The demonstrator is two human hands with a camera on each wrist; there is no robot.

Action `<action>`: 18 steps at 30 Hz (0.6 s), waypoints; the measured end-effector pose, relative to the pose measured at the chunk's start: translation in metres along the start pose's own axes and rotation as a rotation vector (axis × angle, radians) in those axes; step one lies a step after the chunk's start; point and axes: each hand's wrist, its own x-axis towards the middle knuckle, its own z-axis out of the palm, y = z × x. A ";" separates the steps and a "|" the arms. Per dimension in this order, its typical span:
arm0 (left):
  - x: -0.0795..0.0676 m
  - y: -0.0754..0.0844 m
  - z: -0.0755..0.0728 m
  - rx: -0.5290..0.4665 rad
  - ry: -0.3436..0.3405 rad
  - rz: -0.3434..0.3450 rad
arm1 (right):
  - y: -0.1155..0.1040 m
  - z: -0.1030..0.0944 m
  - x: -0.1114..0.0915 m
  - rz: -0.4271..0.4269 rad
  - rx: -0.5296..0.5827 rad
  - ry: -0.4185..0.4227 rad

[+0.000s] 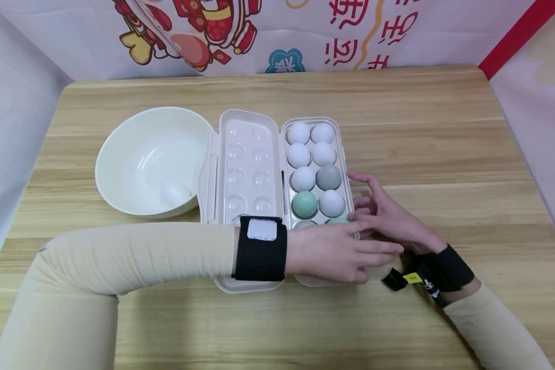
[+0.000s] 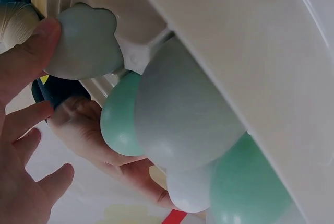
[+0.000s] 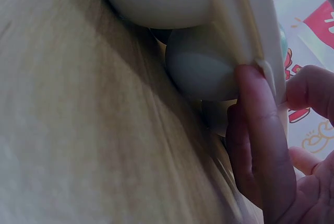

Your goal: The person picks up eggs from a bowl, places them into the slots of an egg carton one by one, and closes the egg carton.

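An egg carton (image 1: pixel 314 282) stands with its lid (image 1: pixel 247 154) folded back to the left. White, grey and green eggs sit in its two columns of cups. My left hand (image 1: pixel 328 252) reaches across the near end and hides the nearest cups. In the left wrist view its thumb (image 2: pixel 39 46) touches a grey-green egg (image 2: pixel 86 44), while the other fingers stretch out apart from it. At the carton's right side, my right hand (image 1: pixel 393 216) grips the edge, with one finger (image 3: pixel 258 98) against the side latch.
A large white bowl (image 1: pixel 120 149) stands left of the lid, with one white egg (image 1: pixel 176 192) inside. Everything rests on a wooden table (image 1: pixel 421 118). Behind it hangs a printed cloth (image 1: pixel 291 31) with red lettering. Both wrists wear black bands (image 1: pixel 261 262).
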 end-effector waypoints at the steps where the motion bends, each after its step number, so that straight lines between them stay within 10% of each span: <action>1: 0.000 0.000 0.001 0.006 0.019 -0.007 | 0.000 0.000 0.000 -0.004 0.000 -0.004; 18: -0.007 -0.002 0.003 -0.001 0.083 -0.090 | 0.003 -0.003 0.000 -0.081 0.004 -0.060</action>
